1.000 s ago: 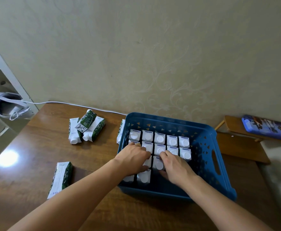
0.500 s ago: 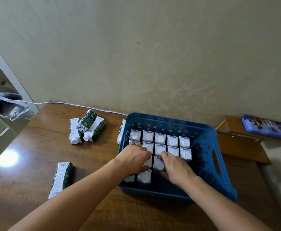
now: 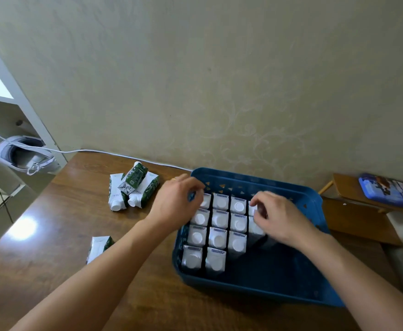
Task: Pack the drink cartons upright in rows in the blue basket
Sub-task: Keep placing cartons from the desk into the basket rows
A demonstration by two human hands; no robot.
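Observation:
The blue basket (image 3: 255, 291) stands on the wooden table and holds several white-capped drink cartons (image 3: 218, 240) upright in rows on its left side. My left hand (image 3: 175, 205) curls over the basket's far-left corner, fingers inside by the corner carton, thumb outside the wall. My right hand (image 3: 278, 217) pinches the top of a carton (image 3: 253, 229) at the right end of the far rows. Three loose green-and-white cartons (image 3: 133, 191) lie piled left of the basket. Another carton (image 3: 99, 247) lies nearer, partly hidden by my left forearm.
A white cable (image 3: 114, 152) runs along the wall behind the table. A white headset (image 3: 21, 154) sits on a shelf at the left. To the right, a low wooden stand (image 3: 353, 218) carries a blue box (image 3: 391, 189). The basket's right side holds no cartons.
Both hands left the near rows and moved to the far end of the basket, left to the far-left corner, right to the right end. The view has tilted closer.

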